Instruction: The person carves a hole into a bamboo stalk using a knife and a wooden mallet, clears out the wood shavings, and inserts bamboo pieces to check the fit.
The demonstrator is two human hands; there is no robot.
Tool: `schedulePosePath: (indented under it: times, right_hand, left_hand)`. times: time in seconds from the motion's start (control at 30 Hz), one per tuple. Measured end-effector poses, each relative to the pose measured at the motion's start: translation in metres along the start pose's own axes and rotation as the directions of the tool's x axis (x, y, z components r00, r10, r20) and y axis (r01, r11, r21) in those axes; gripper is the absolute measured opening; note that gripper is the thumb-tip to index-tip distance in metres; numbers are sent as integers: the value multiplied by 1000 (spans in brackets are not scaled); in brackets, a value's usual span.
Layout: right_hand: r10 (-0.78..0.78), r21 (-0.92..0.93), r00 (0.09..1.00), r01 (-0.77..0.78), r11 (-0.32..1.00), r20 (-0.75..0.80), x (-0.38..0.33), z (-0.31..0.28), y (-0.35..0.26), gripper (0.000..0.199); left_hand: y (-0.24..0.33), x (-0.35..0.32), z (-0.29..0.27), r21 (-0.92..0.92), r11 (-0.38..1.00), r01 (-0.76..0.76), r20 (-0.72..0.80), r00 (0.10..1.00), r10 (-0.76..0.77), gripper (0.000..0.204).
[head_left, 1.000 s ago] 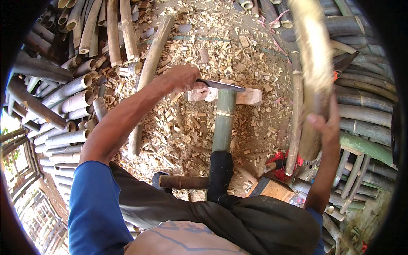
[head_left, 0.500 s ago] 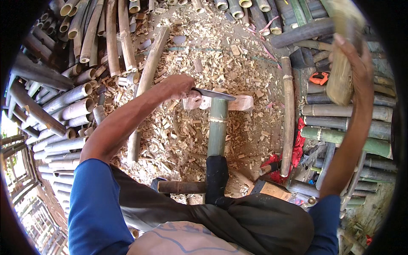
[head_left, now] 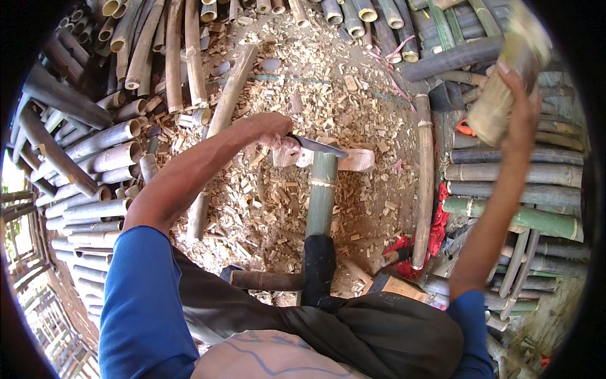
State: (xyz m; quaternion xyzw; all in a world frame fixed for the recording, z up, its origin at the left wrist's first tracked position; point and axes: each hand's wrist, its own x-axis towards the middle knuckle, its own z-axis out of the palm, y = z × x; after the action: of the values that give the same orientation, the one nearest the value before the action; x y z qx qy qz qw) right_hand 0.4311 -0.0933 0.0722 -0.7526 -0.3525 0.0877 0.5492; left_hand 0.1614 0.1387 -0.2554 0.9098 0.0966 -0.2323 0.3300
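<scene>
My left hand [head_left: 279,131] is closed round the handle of a knife [head_left: 319,146]. Its dark blade lies across the far end of a green bamboo pole [head_left: 321,205]. That end rests by a pale wooden block [head_left: 357,160], and the pole's near part disappears under a black, cloth-like covering [head_left: 319,268]. Raised at the upper right, my right hand [head_left: 522,104] grips a thick, pale wooden club [head_left: 495,114], blurred by motion. The club is well apart from the knife.
Wood chips [head_left: 271,196] cover the ground around the block. Bamboo poles [head_left: 95,148] are stacked on the left, with more bamboo [head_left: 514,174] on the right. A long pole [head_left: 424,183] lies right of the chips, beside red cloth [head_left: 437,230]. A wooden box [head_left: 398,286] stands near my leg.
My right hand and the club have shifted slightly left, and the club has tilted. The knife stays across the bamboo's end in my left hand. The view has shifted a little.
</scene>
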Motion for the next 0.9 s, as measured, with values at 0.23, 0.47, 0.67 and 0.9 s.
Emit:
schedulePosePath:
  times: [0.23,0.47,0.67,0.9]
  right_hand:
    - [137,-361,851,65,930,507,-112,76,136,64]
    - [379,249,871,-461,852,313,-103,1,104,59]
    - [694,205,685,-729,653,224,-157,-32,144,42]
    - [709,87,653,-749,657,265,-196,-25,184,42]
  left_hand:
    - [29,-15,-31,-349,902,256,335,933,-135,33]
    - [31,-10,-64,-183,930,318,423,880,-217,19]
    - [106,-15,-122,703,685,193,-377,917,129,24]
    - [63,-104,54,194,970,145,-508,861,-27,24]
